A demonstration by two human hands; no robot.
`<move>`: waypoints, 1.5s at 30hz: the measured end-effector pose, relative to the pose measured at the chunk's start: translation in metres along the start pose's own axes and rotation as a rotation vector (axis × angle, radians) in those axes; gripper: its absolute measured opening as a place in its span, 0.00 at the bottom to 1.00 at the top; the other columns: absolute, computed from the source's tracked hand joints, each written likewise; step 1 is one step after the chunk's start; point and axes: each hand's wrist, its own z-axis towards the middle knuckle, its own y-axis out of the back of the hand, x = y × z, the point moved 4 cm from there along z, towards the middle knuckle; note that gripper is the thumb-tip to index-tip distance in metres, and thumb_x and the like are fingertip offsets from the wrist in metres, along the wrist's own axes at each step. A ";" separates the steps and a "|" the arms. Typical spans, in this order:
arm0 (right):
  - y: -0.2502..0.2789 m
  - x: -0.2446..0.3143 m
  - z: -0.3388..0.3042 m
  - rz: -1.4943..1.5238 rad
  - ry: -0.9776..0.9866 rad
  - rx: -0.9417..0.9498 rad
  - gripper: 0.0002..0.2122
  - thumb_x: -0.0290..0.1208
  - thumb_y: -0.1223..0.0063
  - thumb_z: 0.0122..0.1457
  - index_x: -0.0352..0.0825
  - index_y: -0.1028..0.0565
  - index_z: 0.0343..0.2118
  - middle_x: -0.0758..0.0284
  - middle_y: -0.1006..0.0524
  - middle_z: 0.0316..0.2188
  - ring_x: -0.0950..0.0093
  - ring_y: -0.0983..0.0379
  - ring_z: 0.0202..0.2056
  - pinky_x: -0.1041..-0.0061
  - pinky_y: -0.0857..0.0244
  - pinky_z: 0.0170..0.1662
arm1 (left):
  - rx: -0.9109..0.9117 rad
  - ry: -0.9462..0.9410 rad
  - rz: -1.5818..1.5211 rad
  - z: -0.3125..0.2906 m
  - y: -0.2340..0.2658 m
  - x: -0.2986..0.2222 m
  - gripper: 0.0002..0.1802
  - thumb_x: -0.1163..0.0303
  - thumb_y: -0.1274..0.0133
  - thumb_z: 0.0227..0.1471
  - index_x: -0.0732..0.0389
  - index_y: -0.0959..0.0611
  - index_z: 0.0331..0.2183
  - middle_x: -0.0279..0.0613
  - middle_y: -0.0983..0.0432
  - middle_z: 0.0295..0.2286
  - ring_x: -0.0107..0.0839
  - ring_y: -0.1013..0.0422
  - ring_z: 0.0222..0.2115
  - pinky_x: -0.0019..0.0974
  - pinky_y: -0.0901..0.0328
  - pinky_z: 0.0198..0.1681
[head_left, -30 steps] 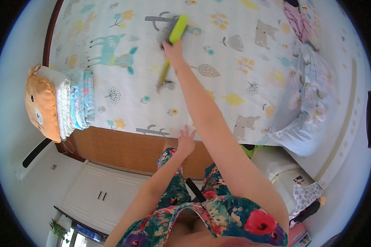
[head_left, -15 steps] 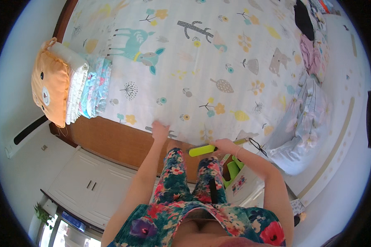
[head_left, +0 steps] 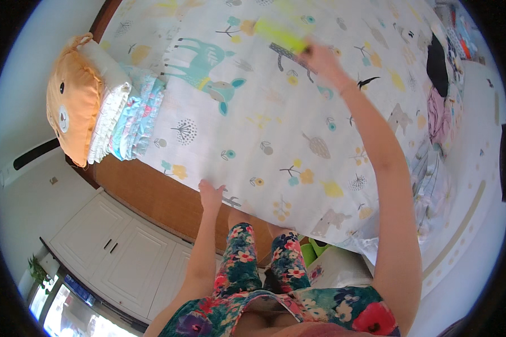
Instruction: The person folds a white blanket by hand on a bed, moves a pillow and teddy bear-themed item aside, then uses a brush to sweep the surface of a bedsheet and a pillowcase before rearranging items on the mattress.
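A pale bed sheet printed with animals, plants and leaves covers the bed in front of me. My right hand reaches far over it, closed around the handle of a bed brush. The brush's lime-green head points left and is smeared by motion, so I cannot tell whether it touches the sheet. A dark cord loop trails by my right wrist. At the near edge of the bed, my left hand is closed on the sheet's border, thumb toward the right.
An orange bear-faced cushion leans against folded bedding at the left. Dark and pink clothes lie along the right side, with crumpled bedding nearer me. White cabinets stand at lower left. Green slippers sit below the bed edge.
My right hand has carried the brush from the bed's near edge far across the sheet. My left hand stays at the border, slightly lower in view. The view has shifted a little.
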 end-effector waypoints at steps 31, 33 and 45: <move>-0.126 0.065 0.119 0.029 0.243 0.375 0.14 0.35 0.49 0.47 0.32 0.29 0.35 0.56 0.26 0.28 0.64 0.29 0.30 0.70 0.36 0.33 | 0.218 0.340 -0.178 0.039 0.013 -0.039 0.43 0.68 0.33 0.21 0.67 0.39 0.40 0.55 0.44 0.40 0.52 0.40 0.41 0.46 0.39 0.42; -0.045 0.074 0.180 -0.261 -0.043 -0.215 0.14 0.36 0.50 0.48 0.32 0.32 0.35 0.55 0.26 0.27 0.59 0.30 0.32 0.64 0.37 0.32 | 0.211 0.341 -0.182 0.040 0.008 -0.036 0.42 0.68 0.32 0.21 0.66 0.39 0.39 0.54 0.43 0.40 0.52 0.40 0.41 0.45 0.38 0.42; -0.274 0.218 -0.097 0.336 0.432 1.089 0.13 0.31 0.44 0.43 0.33 0.28 0.33 0.64 0.26 0.23 0.77 0.31 0.27 0.75 0.38 0.31 | 0.229 0.348 0.057 0.024 -0.004 -0.010 0.43 0.60 0.32 0.21 0.65 0.38 0.39 0.48 0.42 0.38 0.44 0.37 0.39 0.41 0.32 0.34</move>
